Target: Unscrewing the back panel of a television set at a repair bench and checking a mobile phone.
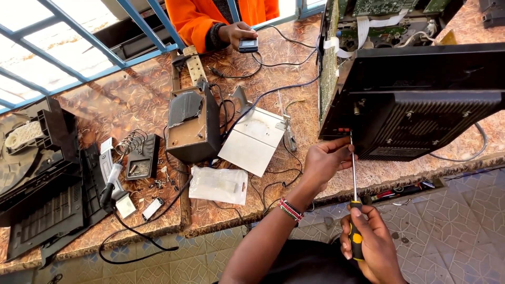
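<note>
The right hand is clamped around the black-and-yellow handle of a long screwdriver, whose thin metal shaft rises straight up to the lower left corner of a black electronics chassis. The left hand is closed lightly on the upper part of the shaft, fingertips pinching it just below the tip, right against the chassis edge. A beaded bracelet circles the left wrist. The two hands are apart, one at each end of the tool.

The chassis stands tilted on the right part of the brown patterned table, its vented black panel facing the camera, with green circuit boards and white ribbon cable showing behind its top edge. A grey cable loops out from under its right side.

To the left of the left hand lie a white metal plate, a clear plastic bag and thin black wires. Further left stands a small brown speaker box, and beside it a soldering iron stand with a coiled spring holder. A soldering iron rests near the table's front edge. Black plastic casing parts are piled at the far left.

Across the table, another person in an orange sleeve holds a small dark device in one hand.
</note>
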